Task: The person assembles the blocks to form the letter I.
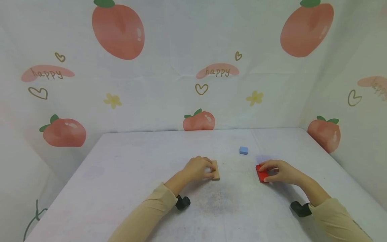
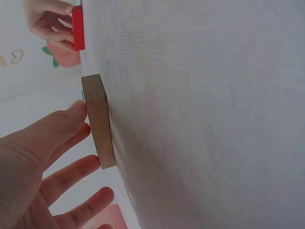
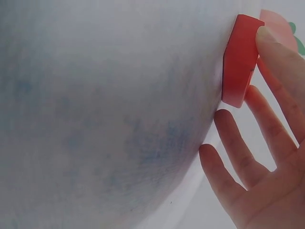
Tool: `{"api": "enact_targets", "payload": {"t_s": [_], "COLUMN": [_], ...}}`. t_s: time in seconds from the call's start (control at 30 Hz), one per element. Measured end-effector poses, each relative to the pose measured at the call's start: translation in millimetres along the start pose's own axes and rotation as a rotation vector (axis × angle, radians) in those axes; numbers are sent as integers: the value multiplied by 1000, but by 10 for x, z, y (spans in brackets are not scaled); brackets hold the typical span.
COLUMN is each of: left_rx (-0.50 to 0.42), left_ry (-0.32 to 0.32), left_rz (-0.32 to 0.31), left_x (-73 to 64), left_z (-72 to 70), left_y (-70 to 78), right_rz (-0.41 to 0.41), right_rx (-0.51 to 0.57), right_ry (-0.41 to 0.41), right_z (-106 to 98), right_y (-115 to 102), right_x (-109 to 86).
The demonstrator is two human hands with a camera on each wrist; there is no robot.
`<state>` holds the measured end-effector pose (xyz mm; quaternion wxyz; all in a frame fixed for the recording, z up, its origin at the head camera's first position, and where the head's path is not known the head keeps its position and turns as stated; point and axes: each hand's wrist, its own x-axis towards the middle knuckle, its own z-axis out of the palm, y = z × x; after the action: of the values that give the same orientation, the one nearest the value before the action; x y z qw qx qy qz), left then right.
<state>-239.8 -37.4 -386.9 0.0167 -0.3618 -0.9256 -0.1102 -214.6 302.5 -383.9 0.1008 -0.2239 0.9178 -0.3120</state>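
Note:
Flat on the white table lies a light wooden block (image 1: 215, 172), with my left hand (image 1: 197, 168) reaching it from the left. In the left wrist view, the left thumb and some fingers touch the upper side of the wooden block (image 2: 98, 121), while other fingers are spread apart from it. Farther right, my right hand (image 1: 281, 172) touches a red block (image 1: 261, 174) that also lies on the table. The right wrist view shows the thumb and nearest fingers at the upper face of the red block (image 3: 238, 62); two other fingers extend beside it.
A small blue block (image 1: 243, 150) sits farther back, between the two hands. Behind the table (image 1: 136, 151) hangs a white cloth (image 1: 169, 101) printed with fruit, hearts and flowers. A green cord (image 1: 37, 215) is beyond the table's left edge.

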Motion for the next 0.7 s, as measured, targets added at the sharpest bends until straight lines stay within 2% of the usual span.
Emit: {"api": "enact_targets", "payload": {"t_s": [0.17,0.43,0.7], "left_rx": [-53,-84,-111], "left_ry": [-28,-48,-73], "left_rz": [-57,-81,-105], "left_x": [6,12,10], "left_z": [11,13,5], "left_y": [19,29,39], "right_rz": [-12,-43,4], "right_rx": [-12,-8,34], "right_ry": [-2,31,4], "right_z": [-10,-91,-102], "right_y": [25,24,68], "right_x": [-6,-44,-77]}}
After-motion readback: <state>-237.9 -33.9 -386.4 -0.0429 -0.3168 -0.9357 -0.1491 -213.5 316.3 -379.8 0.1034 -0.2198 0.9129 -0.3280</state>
